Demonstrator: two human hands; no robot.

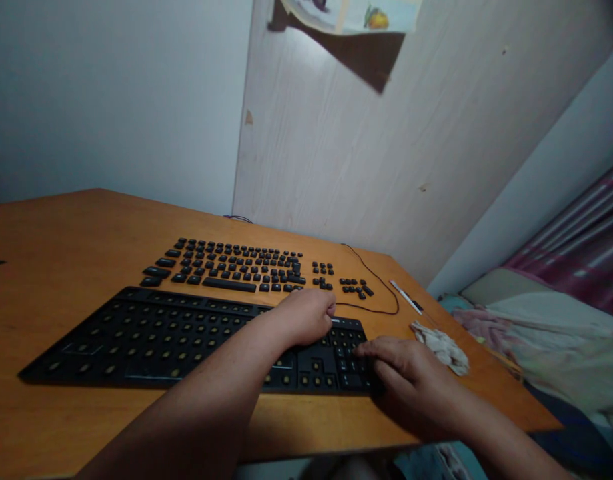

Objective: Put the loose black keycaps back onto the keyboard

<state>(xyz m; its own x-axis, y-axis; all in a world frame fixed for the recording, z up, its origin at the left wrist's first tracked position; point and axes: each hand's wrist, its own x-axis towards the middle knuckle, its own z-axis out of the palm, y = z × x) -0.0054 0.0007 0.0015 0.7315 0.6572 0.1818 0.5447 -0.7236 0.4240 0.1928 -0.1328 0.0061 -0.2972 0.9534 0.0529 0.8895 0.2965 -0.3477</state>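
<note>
A black keyboard lies on the wooden desk, most of its key positions bare with small light stems showing. Keycaps sit on part of its number pad at the right end. My left hand is closed over the keyboard's upper right part, just left of the number pad; anything in its curled fingers is hidden. My right hand reaches in from the right, index finger stretched onto the number pad's keycaps and thumb apart from it. Loose black keycaps lie in rows behind the keyboard, with a long space bar among them.
A smaller group of loose keycaps lies behind the number pad. A black cable loops there. To the right are a white pen-like stick and a crumpled cloth. The desk ends beside a bed.
</note>
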